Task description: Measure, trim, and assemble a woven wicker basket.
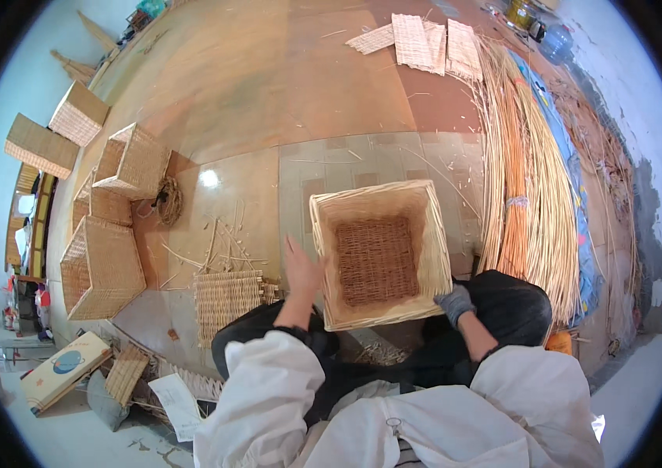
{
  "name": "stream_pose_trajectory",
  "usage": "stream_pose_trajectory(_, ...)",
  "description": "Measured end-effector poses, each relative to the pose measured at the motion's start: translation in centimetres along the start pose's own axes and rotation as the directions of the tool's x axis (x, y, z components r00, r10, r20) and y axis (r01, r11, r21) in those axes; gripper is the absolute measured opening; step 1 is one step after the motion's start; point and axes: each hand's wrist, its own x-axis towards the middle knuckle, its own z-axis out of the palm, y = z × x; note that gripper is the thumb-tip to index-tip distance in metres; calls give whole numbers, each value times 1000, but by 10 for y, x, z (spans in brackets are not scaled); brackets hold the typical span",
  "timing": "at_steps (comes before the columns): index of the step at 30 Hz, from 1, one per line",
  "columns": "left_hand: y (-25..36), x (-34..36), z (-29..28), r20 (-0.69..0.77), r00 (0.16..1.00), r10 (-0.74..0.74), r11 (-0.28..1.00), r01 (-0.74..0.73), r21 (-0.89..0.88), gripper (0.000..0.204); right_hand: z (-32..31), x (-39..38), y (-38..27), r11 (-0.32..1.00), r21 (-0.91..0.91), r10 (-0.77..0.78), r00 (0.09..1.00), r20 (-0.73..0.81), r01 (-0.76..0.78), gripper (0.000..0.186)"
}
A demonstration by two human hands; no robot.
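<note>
A square wicker basket (379, 314) stands in front of me between my knees, its mouth tipped up so the darker brown woven bottom shows. My right hand (456, 303), in a grey glove, is closed on the rim at the basket's near right corner. Beside the left wall is my bare left hand (302, 269), slightly blurred, with its fingers stretched out and nothing in them. Whether its palm touches the wicker I cannot tell.
Finished-looking baskets (105, 269) are grouped at the left. A flat woven panel (227, 300) lies by my left knee among loose offcuts. Long bundles of wicker rods (538, 210), one orange, lie along the right. More woven panels (417, 43) rest at the back.
</note>
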Motion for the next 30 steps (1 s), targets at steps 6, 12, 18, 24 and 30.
stream_pose_trajectory(6, 12, 88, -10, 230, 948, 219, 958, -254, 132, 78, -72, 85, -50, 926, -377, 57, 981, 184, 17, 53)
stream_pose_trajectory(12, 22, 105, -14, 601, 788, -133, 829, -244, 503, 53, -93, 112, -70, 897, -438, -18, 994, 104, 62, 52)
stream_pose_trajectory(18, -12, 54, 9, 500, 861, -90, 977, -21, 211, 44, -85, 116, -87, 883, -460, -98, 995, 12, 92, 41)
stream_pose_trajectory(24, -10, 48, -4, 527, 849, -42, 983, -61, 176, 31, -99, 102, -78, 886, -442, -159, 987, -11, 138, 35)
stream_pose_trajectory(30, -24, 54, 15, 469, 883, 29, 992, -85, 98, 27, -83, 116, -64, 805, -523, -338, 941, -17, 279, 38)
